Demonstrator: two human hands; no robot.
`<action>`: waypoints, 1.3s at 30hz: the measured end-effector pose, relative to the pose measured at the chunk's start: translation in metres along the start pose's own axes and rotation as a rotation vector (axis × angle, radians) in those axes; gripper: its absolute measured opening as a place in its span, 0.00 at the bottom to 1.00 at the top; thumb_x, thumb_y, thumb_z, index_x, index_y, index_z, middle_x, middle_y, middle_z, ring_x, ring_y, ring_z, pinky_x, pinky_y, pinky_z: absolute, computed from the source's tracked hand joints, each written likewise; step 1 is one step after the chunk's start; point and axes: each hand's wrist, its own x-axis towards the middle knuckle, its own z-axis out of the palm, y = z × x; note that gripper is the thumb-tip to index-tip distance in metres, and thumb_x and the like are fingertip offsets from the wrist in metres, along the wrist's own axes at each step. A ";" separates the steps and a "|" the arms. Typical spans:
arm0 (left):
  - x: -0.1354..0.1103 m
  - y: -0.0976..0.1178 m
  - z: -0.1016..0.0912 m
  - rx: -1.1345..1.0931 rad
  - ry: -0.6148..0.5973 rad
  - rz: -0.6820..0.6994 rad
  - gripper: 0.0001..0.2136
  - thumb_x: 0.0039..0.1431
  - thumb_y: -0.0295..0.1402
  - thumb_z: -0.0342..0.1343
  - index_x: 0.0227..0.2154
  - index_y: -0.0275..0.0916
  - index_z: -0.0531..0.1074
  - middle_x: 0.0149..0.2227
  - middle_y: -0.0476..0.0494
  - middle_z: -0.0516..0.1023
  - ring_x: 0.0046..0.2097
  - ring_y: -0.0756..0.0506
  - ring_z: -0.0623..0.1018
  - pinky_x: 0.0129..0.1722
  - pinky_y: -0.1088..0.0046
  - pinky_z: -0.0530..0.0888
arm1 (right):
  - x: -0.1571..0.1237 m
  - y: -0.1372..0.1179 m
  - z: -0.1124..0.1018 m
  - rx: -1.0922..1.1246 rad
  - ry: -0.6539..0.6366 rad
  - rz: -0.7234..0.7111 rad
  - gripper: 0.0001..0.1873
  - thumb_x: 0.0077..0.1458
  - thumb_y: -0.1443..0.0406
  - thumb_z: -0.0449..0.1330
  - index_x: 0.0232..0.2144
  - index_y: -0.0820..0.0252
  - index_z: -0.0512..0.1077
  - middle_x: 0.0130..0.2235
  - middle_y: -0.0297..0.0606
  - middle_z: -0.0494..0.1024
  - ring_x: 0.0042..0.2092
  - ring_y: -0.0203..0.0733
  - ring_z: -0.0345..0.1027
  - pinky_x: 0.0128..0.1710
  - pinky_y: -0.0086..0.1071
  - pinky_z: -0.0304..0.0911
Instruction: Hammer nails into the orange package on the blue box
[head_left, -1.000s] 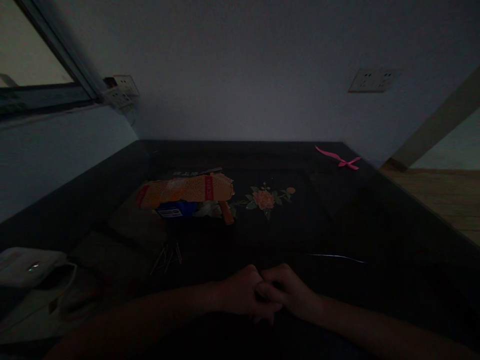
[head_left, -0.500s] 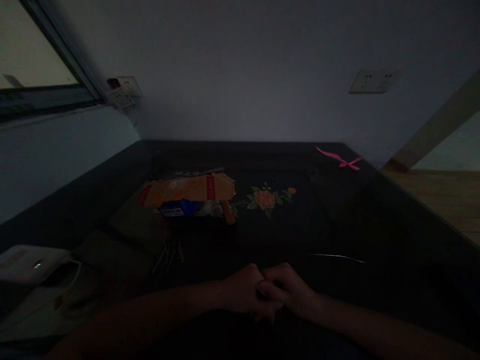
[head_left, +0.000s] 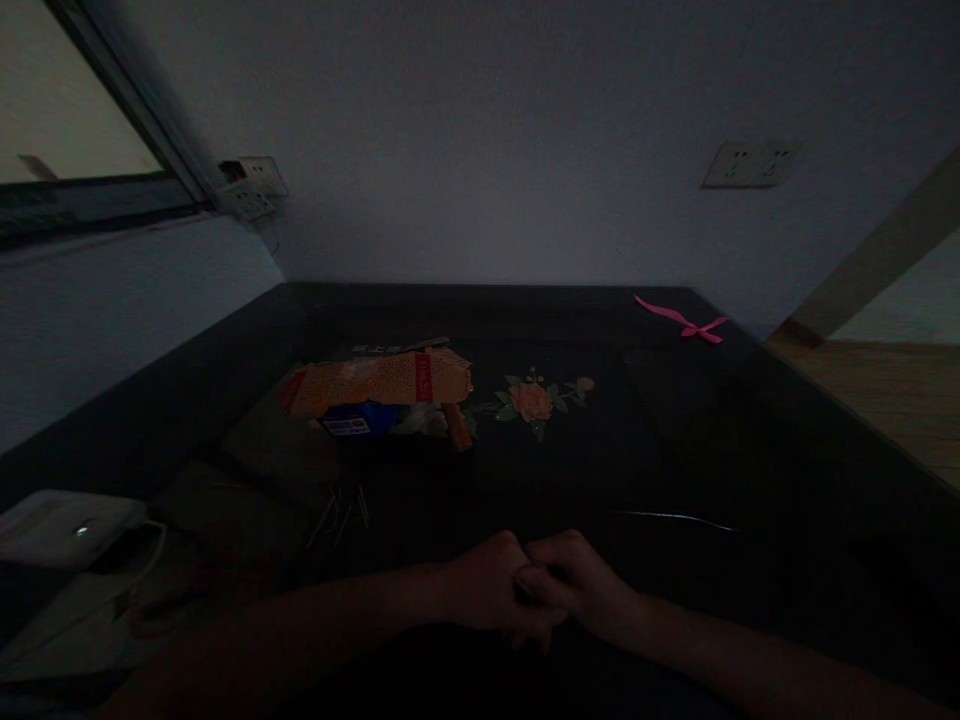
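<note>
In the dim light my left hand [head_left: 487, 585] and my right hand [head_left: 581, 580] meet low in the middle, over the near part of the dark table [head_left: 570, 470]. The fingers of both are curled and pressed against each other. Whatever lies between them, if anything, is hidden in shadow. A thin pale strand like a wire [head_left: 679, 516] lies beyond my right hand. Several thin sticks [head_left: 341, 515] lie beyond my left forearm.
An orange bread-style package [head_left: 360, 383] rests across a blue pack [head_left: 360, 418], with an orange-brown stick-like piece [head_left: 457, 427] beside them. A pink ribbon [head_left: 694, 330] lies at the back right. A white device [head_left: 71, 525] with a cable sits at the left. Flowers [head_left: 532, 402] decorate the tabletop.
The view has shifted very slightly. Both hands stay pressed together in the same place, and nothing on the table has moved.
</note>
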 end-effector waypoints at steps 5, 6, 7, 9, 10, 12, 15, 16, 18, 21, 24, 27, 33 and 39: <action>0.001 -0.004 0.001 0.002 -0.005 -0.015 0.11 0.55 0.32 0.58 0.19 0.35 0.73 0.17 0.54 0.71 0.21 0.56 0.69 0.20 0.86 0.63 | -0.001 0.001 0.000 -0.002 -0.005 0.008 0.34 0.56 0.38 0.45 0.18 0.59 0.61 0.19 0.29 0.61 0.21 0.32 0.54 0.18 0.25 0.49; 0.001 -0.004 0.002 0.019 0.001 -0.017 0.11 0.55 0.32 0.58 0.19 0.35 0.73 0.17 0.54 0.71 0.21 0.56 0.69 0.20 0.86 0.63 | -0.001 0.002 0.000 0.000 -0.005 0.008 0.34 0.56 0.38 0.45 0.18 0.59 0.61 0.18 0.29 0.61 0.21 0.32 0.54 0.18 0.25 0.48; 0.001 -0.004 0.002 0.040 0.006 -0.016 0.12 0.56 0.32 0.58 0.19 0.35 0.73 0.17 0.54 0.71 0.21 0.56 0.69 0.20 0.86 0.63 | -0.001 0.003 0.000 0.001 -0.005 0.007 0.34 0.55 0.37 0.45 0.18 0.59 0.62 0.18 0.29 0.61 0.21 0.31 0.54 0.18 0.25 0.48; 0.001 -0.003 0.002 0.072 0.006 -0.011 0.12 0.56 0.32 0.57 0.19 0.35 0.73 0.17 0.54 0.71 0.21 0.56 0.70 0.21 0.86 0.64 | -0.001 0.003 0.000 0.008 -0.009 0.002 0.34 0.55 0.37 0.46 0.18 0.60 0.62 0.19 0.29 0.61 0.21 0.31 0.53 0.19 0.25 0.48; 0.001 -0.003 0.003 0.082 0.008 -0.014 0.12 0.56 0.31 0.58 0.19 0.35 0.73 0.17 0.54 0.72 0.22 0.56 0.70 0.21 0.86 0.65 | -0.001 0.003 0.000 0.013 -0.012 -0.001 0.34 0.55 0.37 0.46 0.18 0.60 0.62 0.19 0.29 0.61 0.21 0.31 0.53 0.19 0.25 0.48; 0.000 -0.002 0.003 0.079 0.019 -0.039 0.11 0.56 0.32 0.58 0.20 0.35 0.74 0.17 0.54 0.72 0.21 0.55 0.71 0.20 0.86 0.64 | 0.000 0.002 -0.001 0.019 -0.018 -0.008 0.34 0.56 0.38 0.46 0.18 0.60 0.62 0.19 0.28 0.61 0.21 0.31 0.53 0.19 0.25 0.49; -0.001 0.006 0.002 0.071 0.004 -0.057 0.11 0.59 0.33 0.55 0.23 0.35 0.76 0.18 0.53 0.73 0.21 0.55 0.72 0.20 0.86 0.65 | 0.000 0.001 -0.002 0.025 -0.029 -0.021 0.34 0.56 0.38 0.45 0.19 0.59 0.63 0.19 0.27 0.60 0.20 0.30 0.53 0.19 0.26 0.49; -0.003 0.011 0.001 0.089 -0.006 -0.034 0.12 0.60 0.33 0.53 0.25 0.36 0.76 0.18 0.53 0.74 0.22 0.55 0.72 0.21 0.85 0.66 | 0.001 0.000 -0.003 0.027 -0.027 -0.024 0.34 0.57 0.38 0.44 0.19 0.59 0.64 0.19 0.27 0.61 0.19 0.31 0.53 0.19 0.27 0.50; -0.008 0.024 -0.004 0.154 -0.028 0.054 0.11 0.61 0.33 0.52 0.27 0.36 0.78 0.20 0.51 0.76 0.23 0.54 0.73 0.24 0.85 0.68 | 0.000 0.000 -0.003 0.029 -0.006 -0.021 0.34 0.58 0.38 0.41 0.20 0.58 0.64 0.19 0.27 0.62 0.20 0.32 0.56 0.21 0.28 0.52; -0.023 0.050 -0.025 0.247 -0.058 0.193 0.12 0.63 0.34 0.51 0.33 0.35 0.78 0.23 0.47 0.79 0.25 0.53 0.76 0.29 0.84 0.70 | 0.001 0.000 -0.003 0.015 0.009 -0.002 0.35 0.61 0.39 0.37 0.20 0.57 0.63 0.20 0.27 0.62 0.21 0.34 0.58 0.23 0.30 0.55; -0.050 0.074 -0.067 0.456 0.126 0.244 0.14 0.65 0.36 0.48 0.36 0.36 0.78 0.25 0.46 0.80 0.28 0.52 0.78 0.33 0.82 0.71 | 0.002 -0.003 -0.003 -0.031 -0.046 -0.007 0.36 0.61 0.40 0.37 0.19 0.58 0.64 0.19 0.30 0.64 0.22 0.34 0.59 0.24 0.29 0.55; -0.080 0.086 -0.131 0.725 0.551 0.102 0.18 0.65 0.41 0.45 0.34 0.37 0.77 0.29 0.46 0.80 0.32 0.50 0.78 0.36 0.77 0.72 | 0.003 -0.005 -0.002 -0.093 -0.077 -0.022 0.35 0.61 0.42 0.41 0.18 0.59 0.66 0.20 0.32 0.65 0.23 0.35 0.61 0.26 0.29 0.55; -0.119 0.049 -0.241 1.132 0.585 -0.312 0.43 0.47 0.55 0.58 0.62 0.37 0.57 0.64 0.34 0.59 0.63 0.32 0.60 0.61 0.54 0.59 | 0.004 -0.005 -0.002 -0.171 -0.094 -0.043 0.31 0.63 0.47 0.43 0.19 0.60 0.68 0.21 0.32 0.66 0.25 0.35 0.62 0.28 0.28 0.56; -0.122 0.002 -0.259 1.220 0.422 -0.532 0.53 0.43 0.58 0.59 0.67 0.44 0.39 0.70 0.33 0.39 0.68 0.26 0.45 0.60 0.37 0.48 | 0.005 -0.010 -0.002 -0.230 -0.096 -0.036 0.33 0.64 0.47 0.41 0.20 0.60 0.69 0.21 0.32 0.67 0.24 0.35 0.64 0.27 0.28 0.58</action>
